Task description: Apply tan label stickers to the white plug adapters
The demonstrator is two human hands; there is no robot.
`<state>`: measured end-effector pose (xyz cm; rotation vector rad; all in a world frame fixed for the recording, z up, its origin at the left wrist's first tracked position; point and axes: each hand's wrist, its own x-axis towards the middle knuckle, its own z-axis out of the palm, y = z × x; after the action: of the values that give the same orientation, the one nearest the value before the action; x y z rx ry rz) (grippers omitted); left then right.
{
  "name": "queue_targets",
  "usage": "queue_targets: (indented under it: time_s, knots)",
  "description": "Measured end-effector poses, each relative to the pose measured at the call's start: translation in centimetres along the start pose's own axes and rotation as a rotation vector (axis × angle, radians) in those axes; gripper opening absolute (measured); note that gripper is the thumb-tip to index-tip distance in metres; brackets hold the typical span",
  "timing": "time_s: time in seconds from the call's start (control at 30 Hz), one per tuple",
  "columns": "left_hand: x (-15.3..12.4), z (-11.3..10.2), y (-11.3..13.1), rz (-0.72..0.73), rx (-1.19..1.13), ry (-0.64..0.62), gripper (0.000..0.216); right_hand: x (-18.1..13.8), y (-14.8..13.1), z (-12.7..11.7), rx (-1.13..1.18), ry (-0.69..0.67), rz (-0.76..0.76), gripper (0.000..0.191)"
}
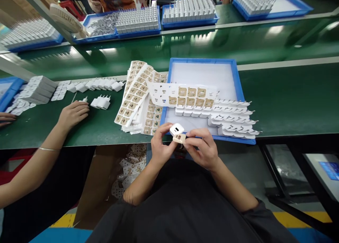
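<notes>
My left hand (161, 144) is closed around a small white charger plug (176, 129), held just in front of the table's near edge. My right hand (202, 147) pinches a small tan sticker (179, 138) right under the plug's face. Behind my hands a blue tray (239, 82) carries rows of white chargers (233, 117) and a white sticker sheet (185, 95) with tan labels. Piles of more label sheets (136, 95) lie fanned out left of the tray.
A co-worker's hand (72, 113) rests on the green table at left beside loose white plugs (101, 102) and stacked chargers (37, 89). Across the green belt (185, 42) stand several blue trays of chargers (137, 20), with another person behind them. A cardboard box (106, 179) sits below.
</notes>
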<state>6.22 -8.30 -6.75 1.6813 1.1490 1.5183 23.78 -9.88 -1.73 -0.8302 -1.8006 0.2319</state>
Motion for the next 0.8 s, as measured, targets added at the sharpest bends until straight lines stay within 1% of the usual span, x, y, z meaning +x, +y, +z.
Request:
queue_targets:
  time_s: [0.03,0.07,0.1,0.17,0.23,0.27,0.37,0.43,0.47,0.5,0.57,0.63,0.7,0.73,0.8]
  knots:
    - [0.2,-0.6,-0.4,-0.049,0.002,0.05,0.041,-0.5,-0.2,0.5,0.095,-0.032,0.029,0.013]
    - [0.5,-1.2,-0.7,-0.083,-0.003,0.102,0.04,-1.2,-0.3,1.2,0.196,-0.097,0.095,0.011]
    - [0.7,-2.0,-1.1,-0.105,-0.014,0.148,0.04,-1.9,-0.2,2.2,0.289,-0.197,0.188,0.009]
    - [1.1,-3.7,-1.7,-0.122,-0.049,0.225,0.041,-3.5,0.3,5.0,0.406,-0.469,0.419,0.01]
    - [1.3,-5.4,-2.2,-0.125,-0.056,0.298,0.046,-5.2,1.0,9.2,0.438,-0.708,0.646,0.013]
    - [1.4,-6.3,-2.4,-0.126,-0.04,0.333,0.05,-6.1,1.3,11.6,0.439,-0.772,0.664,0.012]
    - [1.6,-9.1,-3.0,-0.141,0.056,0.399,0.055,-8.4,1.5,18.5,0.446,-0.909,0.621,0.017]
    - [2.2,-11.2,-3.7,-0.17,0.138,0.414,0.05,-9.6,1.2,21.5,0.449,-1.02,0.566,0.022]
    - [2.7,-12.3,-4.2,-0.189,0.179,0.418,0.046,-10.2,1.0,22.4,0.441,-1.069,0.542,0.027]
    - [3.4,-13.4,-4.7,-0.209,0.224,0.421,0.043,-10.6,0.9,22.9,0.428,-1.114,0.524,0.031]
    - [5.0,-15.3,-5.9,-0.235,0.357,0.407,0.04,-11.3,1.2,22.9,0.397,-1.189,0.506,0.033]
    - [7.0,-16.9,-7.0,-0.248,0.613,0.342,0.039,-11.7,2.1,22.3,0.364,-1.24,0.509,0.032]
    - [9.0,-17.7,-8.0,-0.257,0.879,0.257,0.036,-12.0,3.4,21.4,0.324,-1.258,0.531,0.033]
    - [10.0,-17.9,-8.4,-0.263,0.972,0.219,0.035,-12.1,4.0,21.0,0.303,-1.257,0.547,0.034]
    - [11.5,-18.0,-9.0,-0.27,1.061,0.166,0.031,-12.3,5.0,20.2,0.271,-1.251,0.581,0.035]
